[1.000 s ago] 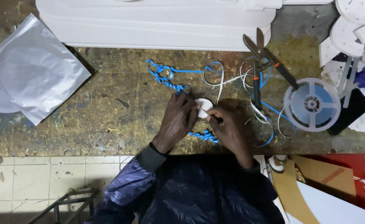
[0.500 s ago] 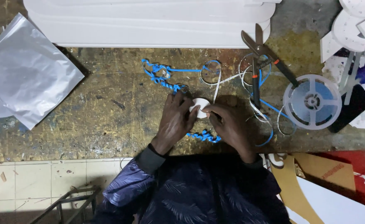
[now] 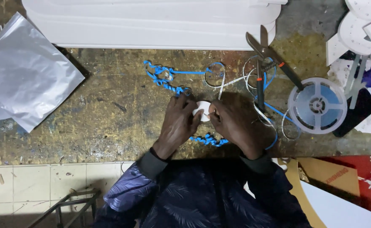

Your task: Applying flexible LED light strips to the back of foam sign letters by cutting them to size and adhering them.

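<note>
I am holding a small white disc [image 3: 202,110] between both hands just above the desk [image 3: 109,122], close in front of my body. My left hand [image 3: 178,124] is pinching the disc's left edge, fingers closed on it, and my right hand [image 3: 236,122] is clamped on its right edge with the thumb pressing near the rim. To do this well, I judge that I am needing to keep the left grip steady as an anchor while the right fingertips are working the edge, pressing lightly so the thin piece is not bending or slipping out. The disc is looking flat, round, plain white and mostly hidden by my fingers, so I cannot tell what is on its far side. Just below my hands a curled blue strip [image 3: 208,140] is lying on the desk. Further out, more blue strip [image 3: 164,78] is trailing in loops, mixed with thin white strips [image 3: 230,81]. To the right, snips [image 3: 268,59] with dark handles are lying beside a clear reel [image 3: 317,105]. Far left a silvery bag [image 3: 25,76] is resting on the desk, and along the far edge a long white board [image 3: 151,21] is lying.
</note>
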